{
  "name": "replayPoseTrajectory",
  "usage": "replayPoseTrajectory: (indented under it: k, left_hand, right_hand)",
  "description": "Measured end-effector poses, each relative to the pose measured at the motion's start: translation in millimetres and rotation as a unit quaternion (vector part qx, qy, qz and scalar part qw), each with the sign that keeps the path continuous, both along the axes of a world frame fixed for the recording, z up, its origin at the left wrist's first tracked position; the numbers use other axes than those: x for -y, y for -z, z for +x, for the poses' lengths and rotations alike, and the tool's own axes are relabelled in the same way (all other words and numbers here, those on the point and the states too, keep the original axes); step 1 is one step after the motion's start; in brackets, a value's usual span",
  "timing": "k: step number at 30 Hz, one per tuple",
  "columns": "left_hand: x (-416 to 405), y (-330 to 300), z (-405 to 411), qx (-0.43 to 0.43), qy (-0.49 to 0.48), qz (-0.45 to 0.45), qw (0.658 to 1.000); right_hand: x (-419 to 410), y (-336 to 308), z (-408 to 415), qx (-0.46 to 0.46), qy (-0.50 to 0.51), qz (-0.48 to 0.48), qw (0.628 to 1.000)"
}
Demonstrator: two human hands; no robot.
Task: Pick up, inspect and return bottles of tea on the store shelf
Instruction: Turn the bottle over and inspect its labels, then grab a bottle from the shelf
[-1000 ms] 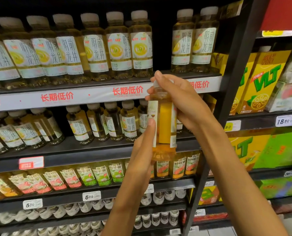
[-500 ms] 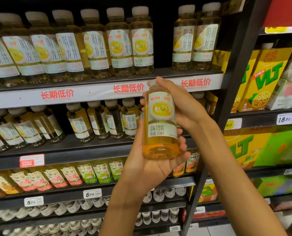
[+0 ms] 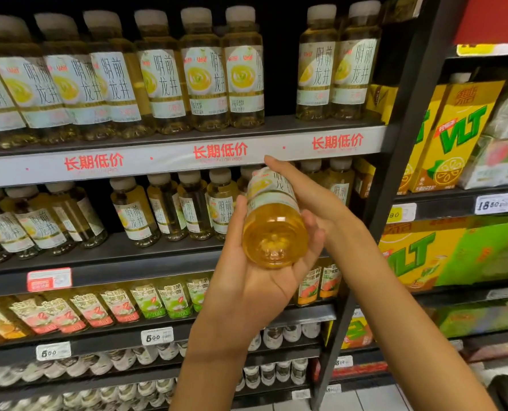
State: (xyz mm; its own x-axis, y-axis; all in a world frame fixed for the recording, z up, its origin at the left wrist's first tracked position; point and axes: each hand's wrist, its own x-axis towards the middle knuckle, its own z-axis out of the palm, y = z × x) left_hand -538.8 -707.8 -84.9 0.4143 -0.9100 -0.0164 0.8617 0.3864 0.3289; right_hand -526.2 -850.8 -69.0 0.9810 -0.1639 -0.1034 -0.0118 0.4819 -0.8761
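1. head view: a small tea bottle [image 3: 275,221] is held in front of the middle shelf [image 3: 157,262], tipped so its round amber base faces the camera and its cap end points away toward the shelving.
2. the left hand [image 3: 255,280] cradles the lower part from beneath, palm up, thumb up the left side and fingers curled round the right side of the base. the right hand [image 3: 303,191] lies over the label end, fingers fairly straight and wrapped along the top; the cap is hidden behind it.
3. step in hand, as i judge it: the inspect part, looking at the bottom of the bottle. picking up is done, returning is not yet done.
4. the next move would call for turning the bottle upright again, then carrying it far and a little right to the gap in the middle-shelf row [image 3: 187,209], where like bottles stand.
5. edges: the white price strip [image 3: 187,157] of the upper shelf hangs just above the right hand's fingertips, so the cap must go in under it. the dark upright post [image 3: 395,185] stands just right of the hands.
6. open room: the air near the person, in front of the shelves, looks free. the yellow vlt cartons [image 3: 454,137] sit beyond the post, well apart.
7. risk, as a guess: nudging neighbouring bottles when setting it down.
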Motion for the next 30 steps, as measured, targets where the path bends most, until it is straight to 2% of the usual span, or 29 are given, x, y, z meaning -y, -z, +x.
replayPoseTrajectory:
  k: [5, 8, 11, 13, 14, 16, 18, 22, 27, 30]
  left_hand:
    - [0, 2, -1, -0.002, -0.025, -0.004, 1.0]
    - [1, 6, 3, 0.012, -0.001, -0.023, 1.0]
    - [3, 11, 10, 0.095, 0.009, 0.005, 0.995]
    - [5, 10, 18, 0.173, -0.031, 0.06, 0.983]
    - [6, 9, 22, 0.237, -0.06, 0.094, 0.965]
    - [7, 3, 29, 0.394, -0.112, 0.157, 0.899]
    - [13, -6, 35, 0.49, -0.141, 0.177, 0.842]
    - [34, -28, 51, 0.553, -0.217, 0.169, 0.787]
    - [62, -57, 73, 0.601, -0.28, 0.165, 0.73]
    - [79, -73, 85, 0.653, -0.315, 0.194, 0.661]
  right_hand:
    - [-1, 6, 4, -0.005, 0.018, 0.011, 1.0]
    - [0, 1, 4, 0.015, 0.004, 0.006, 1.0]
    - [5, -11, 2, 0.091, 0.024, -0.027, 0.995]
    - [10, -24, -1, 0.158, 0.061, -0.089, 0.982]
    - [12, -30, -3, 0.182, 0.082, -0.133, 0.971]
    - [17, -45, -6, 0.219, 0.113, -0.211, 0.946]
    - [19, -58, -7, 0.255, 0.116, -0.252, 0.926]
    - [22, -82, -4, 0.255, 0.162, -0.339, 0.891]
    - [32, -108, -1, 0.25, 0.212, -0.376, 0.867]
    - [39, -121, 1, 0.279, 0.249, -0.389, 0.842]
